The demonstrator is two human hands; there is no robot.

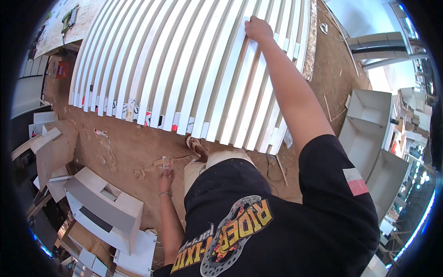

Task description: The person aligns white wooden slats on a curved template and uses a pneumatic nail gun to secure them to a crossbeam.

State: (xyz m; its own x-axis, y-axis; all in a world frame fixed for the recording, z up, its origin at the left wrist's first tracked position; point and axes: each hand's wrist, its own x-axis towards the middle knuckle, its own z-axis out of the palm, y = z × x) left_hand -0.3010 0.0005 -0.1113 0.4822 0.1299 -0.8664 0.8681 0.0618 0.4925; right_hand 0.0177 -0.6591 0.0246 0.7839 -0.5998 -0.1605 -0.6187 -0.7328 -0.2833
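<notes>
Long white strips (pixel 159 60) lie side by side across a raised surface in front of me, with narrow tan gaps between them. My right arm reaches far over them. My right hand (pixel 259 30) is closed, its curled fingers gripping the edge of one white strip (pixel 239 60) toward the far side. My left hand (pixel 166 179) hangs low beside my leg, well away from the strips, with its fingers curled. A small pale, reddish piece (pixel 167 162) shows just beyond those fingers; whether they hold it or it lies on the ground, I cannot tell.
White cabinet boxes (pixel 106 207) stand at lower left, and open grey-white cabinets (pixel 369 108) at right. Brown dirt floor (pixel 124 143) with scraps surrounds the stack. A board-topped table (pixel 57 30) bearing a green tool (pixel 69 21) is at far left.
</notes>
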